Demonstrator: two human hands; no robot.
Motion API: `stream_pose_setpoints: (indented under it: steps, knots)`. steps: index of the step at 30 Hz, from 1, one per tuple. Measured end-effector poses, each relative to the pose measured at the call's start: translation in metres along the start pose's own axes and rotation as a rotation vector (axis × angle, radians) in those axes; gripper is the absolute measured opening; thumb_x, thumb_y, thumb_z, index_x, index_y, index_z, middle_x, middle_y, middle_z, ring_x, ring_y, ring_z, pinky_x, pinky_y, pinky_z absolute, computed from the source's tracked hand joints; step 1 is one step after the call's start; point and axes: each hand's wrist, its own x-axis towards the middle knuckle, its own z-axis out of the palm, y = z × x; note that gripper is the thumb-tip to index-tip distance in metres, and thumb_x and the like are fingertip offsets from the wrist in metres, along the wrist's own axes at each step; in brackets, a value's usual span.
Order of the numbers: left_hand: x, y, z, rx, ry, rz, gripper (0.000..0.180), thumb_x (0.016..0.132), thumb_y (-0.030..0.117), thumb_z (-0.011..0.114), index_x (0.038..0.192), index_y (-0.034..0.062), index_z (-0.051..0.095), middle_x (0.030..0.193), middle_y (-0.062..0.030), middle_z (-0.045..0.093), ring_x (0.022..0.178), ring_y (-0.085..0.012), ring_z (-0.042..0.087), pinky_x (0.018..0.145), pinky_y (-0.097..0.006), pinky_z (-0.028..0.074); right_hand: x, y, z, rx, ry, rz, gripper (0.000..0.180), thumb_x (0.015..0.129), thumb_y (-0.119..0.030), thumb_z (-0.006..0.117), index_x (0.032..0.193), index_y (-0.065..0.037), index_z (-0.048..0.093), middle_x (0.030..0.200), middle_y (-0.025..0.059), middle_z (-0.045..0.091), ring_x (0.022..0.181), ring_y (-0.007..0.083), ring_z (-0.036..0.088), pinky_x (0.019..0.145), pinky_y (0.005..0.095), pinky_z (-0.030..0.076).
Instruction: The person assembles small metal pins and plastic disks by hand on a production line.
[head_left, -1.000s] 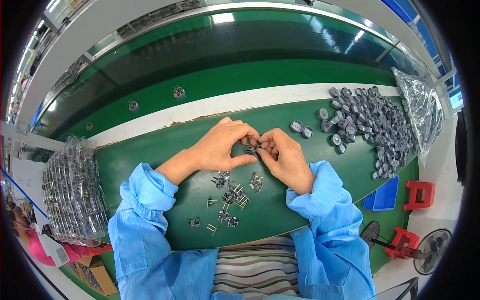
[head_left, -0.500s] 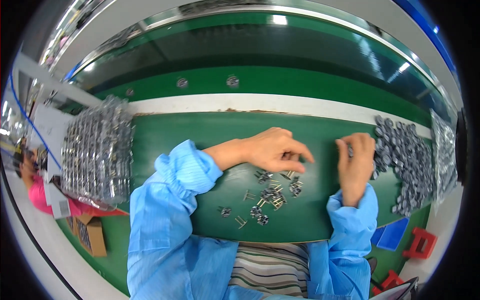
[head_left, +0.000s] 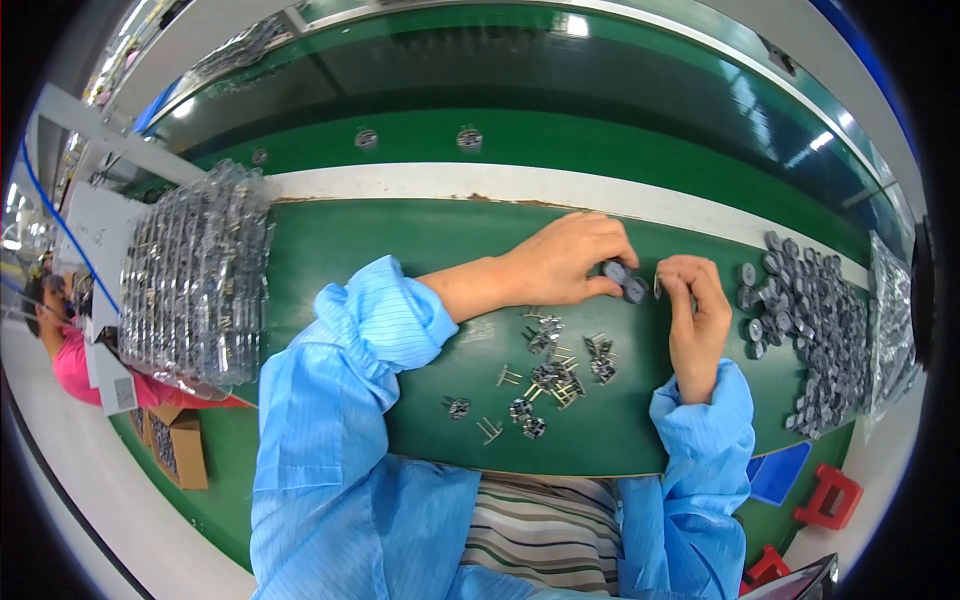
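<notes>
My left hand (head_left: 568, 258) reaches over the green worktop, thumb and fingers closed on a round grey part (head_left: 614, 272). A second round grey part (head_left: 635, 290) sits right against it; whether the fingers hold that one too I cannot tell. Close by on the right, my right hand (head_left: 697, 315) pinches a small metal pin part (head_left: 658, 285) between thumb and fingertips, a short gap from the grey parts. Below my left hand lies a loose heap of small metal pin parts (head_left: 550, 377), with single ones scattered around it.
A large pile of round grey parts (head_left: 815, 320) covers the right end, beside a clear plastic bag (head_left: 888, 320). Stacked clear trays (head_left: 195, 285) stand at left. Beyond a white ledge (head_left: 400, 180), a green conveyor (head_left: 560, 140) carries a few small parts. A person (head_left: 65, 350) sits far left.
My right hand has moved left from beside the grey pile toward my left hand. Grey round parts now show at my left fingertips, where none were visible before. The view has shifted slightly.
</notes>
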Motion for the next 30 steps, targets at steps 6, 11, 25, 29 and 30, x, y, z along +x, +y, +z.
stream_pose_setpoints:
  steps: [6,11,25,29,30]
  knots:
    - [0.0,0.019,-0.007,0.102,0.061,-0.005,0.062,0.073,0.028,0.094,0.126,0.0081,0.067,0.112,-0.0075,0.066,0.108,-0.0315,0.062,0.099,-0.046,0.048,0.004,0.022,-0.011,-0.603,0.049,-0.188,0.009,0.083,-0.005,0.078,0.09,-0.005,0.072,0.094,0.0087,0.067,0.096,0.0324,0.062,0.082,0.0433,0.048]
    - [-0.001,0.02,-0.004,0.098,-0.02,-0.08,0.032,0.084,0.025,0.087,0.111,0.0105,0.077,0.107,-0.003,0.064,0.104,-0.0256,0.06,0.092,-0.042,0.046,0.003,0.01,-0.009,-0.317,0.033,0.009,0.01,0.081,-0.003,0.083,0.086,-0.004,0.074,0.09,0.0076,0.07,0.093,0.0283,0.064,0.08,0.0399,0.051]
    - [0.001,0.026,0.001,0.087,0.006,-0.096,0.034,0.079,0.019,0.091,0.109,0.0081,0.078,0.105,-0.0047,0.066,0.1,-0.0249,0.062,0.092,-0.04,0.047,-0.002,0.002,0.009,-0.429,-0.036,-0.295,0.019,0.077,-0.001,0.082,0.09,-0.003,0.068,0.09,0.0069,0.065,0.089,0.0301,0.062,0.076,0.0424,0.049]
    - [0.001,0.025,0.004,0.05,0.031,-0.084,0.034,0.076,0.018,0.093,0.106,0.0065,0.08,0.097,-0.0046,0.066,0.094,-0.0242,0.063,0.088,-0.039,0.049,-0.002,-0.001,0.01,-0.399,-0.04,-0.281,0.019,0.077,0.001,0.081,0.089,-0.002,0.067,0.09,0.0086,0.064,0.086,0.0311,0.062,0.072,0.0437,0.051]
    - [0.001,0.025,0.004,0.05,0.028,-0.083,0.034,0.076,0.018,0.093,0.106,0.0065,0.08,0.097,-0.0046,0.066,0.094,-0.0242,0.063,0.088,-0.039,0.049,-0.002,-0.001,0.01,-0.395,-0.044,-0.279,0.019,0.077,0.002,0.081,0.089,-0.002,0.067,0.089,0.009,0.063,0.086,0.0316,0.061,0.072,0.0439,0.052]
